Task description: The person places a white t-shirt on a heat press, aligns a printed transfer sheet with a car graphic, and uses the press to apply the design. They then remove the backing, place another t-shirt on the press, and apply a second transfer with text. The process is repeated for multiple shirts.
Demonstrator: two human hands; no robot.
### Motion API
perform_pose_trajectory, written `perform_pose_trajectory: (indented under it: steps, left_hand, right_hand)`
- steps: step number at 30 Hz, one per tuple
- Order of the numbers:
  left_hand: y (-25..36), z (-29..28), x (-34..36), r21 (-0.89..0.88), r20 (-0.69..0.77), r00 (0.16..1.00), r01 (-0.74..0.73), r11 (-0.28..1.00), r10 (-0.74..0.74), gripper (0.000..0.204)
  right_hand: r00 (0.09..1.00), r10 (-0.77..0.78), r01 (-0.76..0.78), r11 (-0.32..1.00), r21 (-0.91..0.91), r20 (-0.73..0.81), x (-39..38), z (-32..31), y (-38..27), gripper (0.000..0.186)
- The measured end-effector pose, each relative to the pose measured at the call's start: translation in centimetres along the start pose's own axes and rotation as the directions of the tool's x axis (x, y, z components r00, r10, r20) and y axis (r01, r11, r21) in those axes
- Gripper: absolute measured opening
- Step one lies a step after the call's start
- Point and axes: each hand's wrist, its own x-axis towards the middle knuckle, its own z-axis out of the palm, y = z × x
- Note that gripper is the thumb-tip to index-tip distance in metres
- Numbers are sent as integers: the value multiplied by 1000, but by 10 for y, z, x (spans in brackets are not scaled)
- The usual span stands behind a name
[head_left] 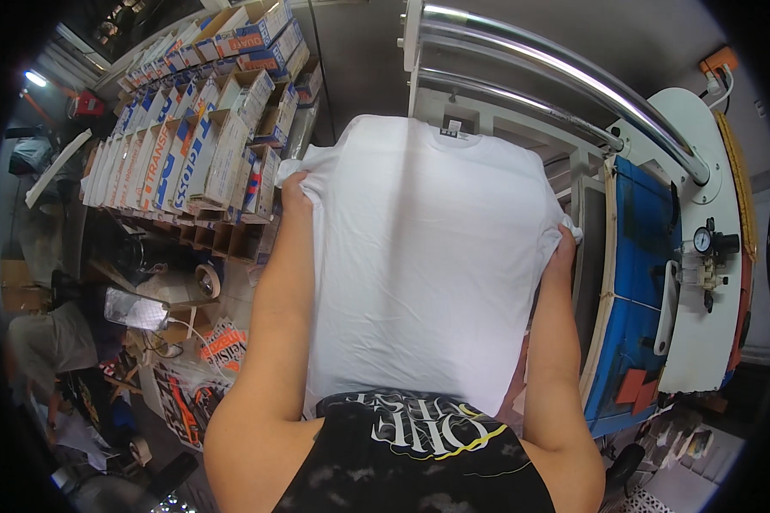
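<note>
A plain white T-shirt [428, 256] is spread out in front of me, its neckline at the far end with a small label inside the collar. My left hand [296, 191] is closed on the bunched left sleeve. On the other side, my right hand [565, 245] grips the right sleeve, so the cloth is stretched between both arms. Light creases run across the shirt front, and its hem reaches close to my body. What lies directly beneath the shirt is hidden by the cloth.
Stacked cardboard boxes [180, 154] fill a rack at the left. Chrome rails [565, 68] on a white machine frame stand beyond the shirt. To the right are a blue panel [637, 282] and a pressure gauge [701, 239]. A phone [135, 309] with a cable sits at the lower left.
</note>
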Motion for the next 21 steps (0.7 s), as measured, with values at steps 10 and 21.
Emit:
perform_pose_trajectory:
  steps: [10,21]
  left_hand:
    - [-17,12,1,413,-301,941,-19,910,156,34]
    - [-2,-8,22,376,-207,978,69,924,12,37]
  right_hand:
    - [995,0,3,1000,-24,95,19,-13,11,48]
    - [992,-102,104,994,27,-75,8,4,10,47]
